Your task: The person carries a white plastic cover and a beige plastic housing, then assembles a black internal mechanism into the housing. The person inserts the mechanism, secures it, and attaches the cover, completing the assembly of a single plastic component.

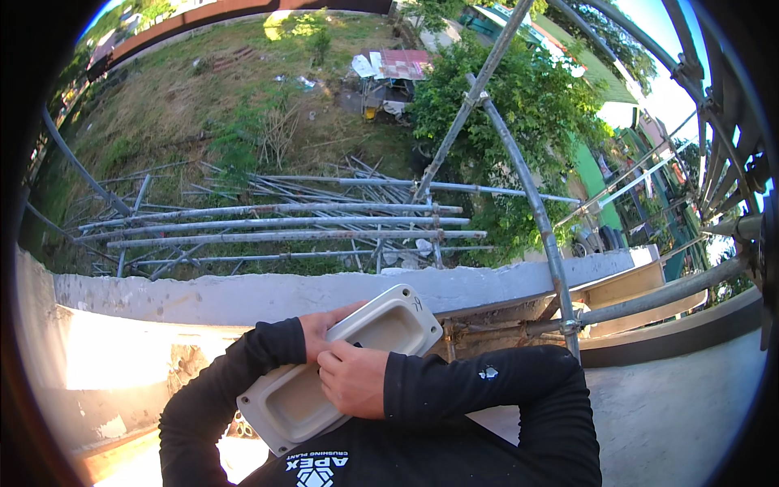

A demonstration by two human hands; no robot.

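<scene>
Close to my chest, tilted, is a long beige two-recess tray (296,403) with rounded corners and small holes at its ends. A dark handwritten mark shows near its upper right corner. My left hand (320,331) is closed round the far left side of the tray; some of its fingers are hidden behind it. Over the tray's middle, between the two recesses, lies my right hand (355,379), its fingers curled and pinched together. A small dark bit (357,345) shows at those fingertips, too small to name.
A rough concrete ledge (243,299) runs across in front of me. Scaffold pipes (531,195) rise at the right, and a horizontal pipe (665,292) crosses there. Beyond the ledge, below, lie many loose metal pipes (300,221) on grass, with a leafy tree (503,114) nearby.
</scene>
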